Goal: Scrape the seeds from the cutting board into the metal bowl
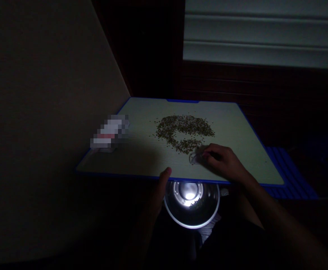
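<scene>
1. The left of the view is filled by a dim wall [48, 112].
2. At the upper right, a pale panel [262, 32] crossed by level lines is seen.
3. Below it, the pale, blue-edged surface [242, 131] is spread out.
4. Beyond its right edge, a blue striped thing [291, 176] is partly covered.
5. Grains [184, 123] are scattered on the surface, right of its middle, in a loose ring around a bare patch.
6. Under the near edge, a shiny bowl [192, 227] is partly hidden; small dark bits are held in it, near a bright glare.
7. At the left edge, a box [110, 133] is blurred out by large squares.
8. The right hand [224, 157] is closed on a clear piece by its fingertips.
9. The left hand's [162, 185] thumb is laid over the near edge; whether its grip is closed cannot be told.
10. The clear piece [194, 158] is held just beside the grains' near side.
</scene>
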A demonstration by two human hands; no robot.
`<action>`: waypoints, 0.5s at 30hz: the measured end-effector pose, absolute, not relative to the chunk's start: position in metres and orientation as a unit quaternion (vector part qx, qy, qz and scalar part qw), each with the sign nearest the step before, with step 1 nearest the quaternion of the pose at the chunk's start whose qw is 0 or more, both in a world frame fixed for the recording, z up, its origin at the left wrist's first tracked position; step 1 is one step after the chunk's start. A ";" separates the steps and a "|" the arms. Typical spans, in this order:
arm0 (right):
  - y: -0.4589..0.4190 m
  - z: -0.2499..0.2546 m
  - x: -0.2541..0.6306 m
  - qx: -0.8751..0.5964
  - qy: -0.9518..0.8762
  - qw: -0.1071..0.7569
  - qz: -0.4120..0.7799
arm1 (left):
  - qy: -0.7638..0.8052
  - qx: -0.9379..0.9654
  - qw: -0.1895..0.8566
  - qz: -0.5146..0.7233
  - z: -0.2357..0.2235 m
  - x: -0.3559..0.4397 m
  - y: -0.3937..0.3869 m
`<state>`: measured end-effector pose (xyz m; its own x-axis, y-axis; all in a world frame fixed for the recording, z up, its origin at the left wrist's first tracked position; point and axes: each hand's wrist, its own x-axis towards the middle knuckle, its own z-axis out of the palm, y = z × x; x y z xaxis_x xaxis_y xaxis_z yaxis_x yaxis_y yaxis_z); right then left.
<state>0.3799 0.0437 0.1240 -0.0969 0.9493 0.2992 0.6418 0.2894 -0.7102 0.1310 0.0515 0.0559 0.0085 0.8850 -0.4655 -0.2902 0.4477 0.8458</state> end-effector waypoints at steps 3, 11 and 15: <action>0.043 0.126 0.379 -0.562 -0.715 0.358 0.213 | 0.550 0.293 0.624 0.471 0.059 0.132 0.051; 0.043 0.128 0.378 -0.541 -0.742 0.327 0.224 | 0.562 0.299 0.620 0.458 0.069 0.134 0.047; 0.042 0.128 0.379 -0.511 -0.771 0.313 0.215 | 0.562 0.302 0.605 0.476 0.066 0.134 0.048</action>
